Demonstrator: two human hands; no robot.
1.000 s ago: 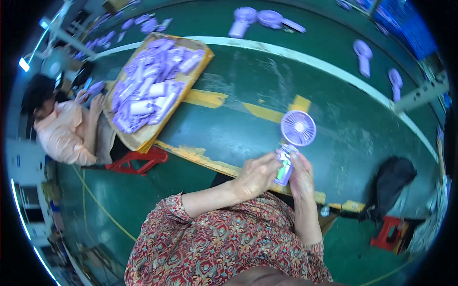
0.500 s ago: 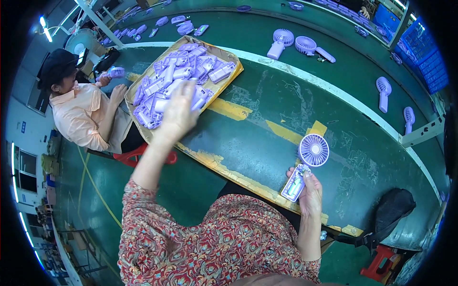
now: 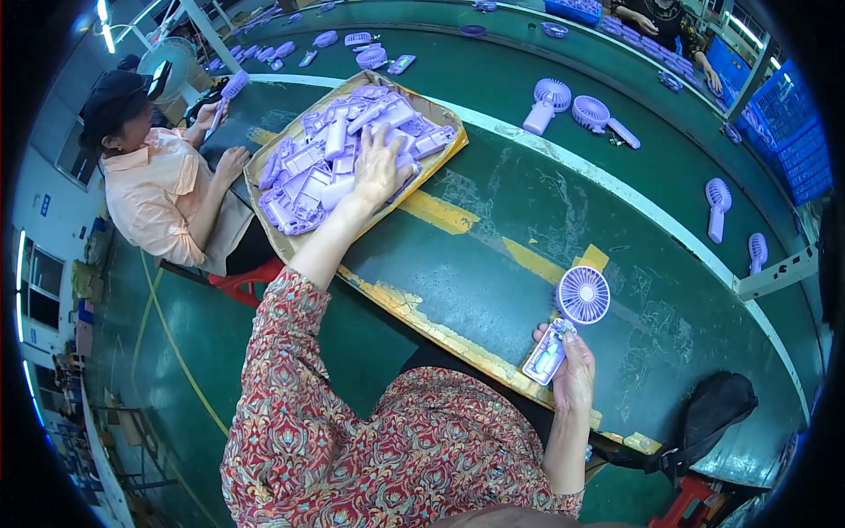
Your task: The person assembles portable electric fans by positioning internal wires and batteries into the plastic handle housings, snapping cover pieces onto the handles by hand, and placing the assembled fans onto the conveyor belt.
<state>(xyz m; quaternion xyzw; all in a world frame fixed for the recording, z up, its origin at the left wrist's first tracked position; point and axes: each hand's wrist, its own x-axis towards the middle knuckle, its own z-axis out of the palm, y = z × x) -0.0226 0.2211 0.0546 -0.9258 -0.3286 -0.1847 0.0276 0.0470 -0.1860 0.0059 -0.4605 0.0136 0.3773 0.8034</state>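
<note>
My left hand point(image 3: 378, 172) is over the heap of purple plastic casings point(image 3: 308, 185) in a shallow cardboard box point(image 3: 458, 141). Its fingers are spread apart, and the tips touch the pieces on the right part of the heap. My right hand point(image 3: 572, 374) grips a purple handheld fan point(image 3: 583, 295) by its handle near the table's front edge. The fan's round grille is at the top, and the handle stands open on its face, with parts showing inside. Thumb and fingers press the handle from both sides.
A co-worker point(image 3: 163, 198) sits at the left of the box, holding another purple fan point(image 3: 233, 85). More fans point(image 3: 547, 104) lie on the green belt beyond a white rail point(image 3: 616, 180). A black bag point(image 3: 717, 414) lies at the right, and blue crates point(image 3: 797, 141) stand far right.
My left hand has moved right and farther into the heap, its fingers now spread on the pieces. The right hand still holds the fan. The co-worker's fan is raised. The view has shifted slightly.
</note>
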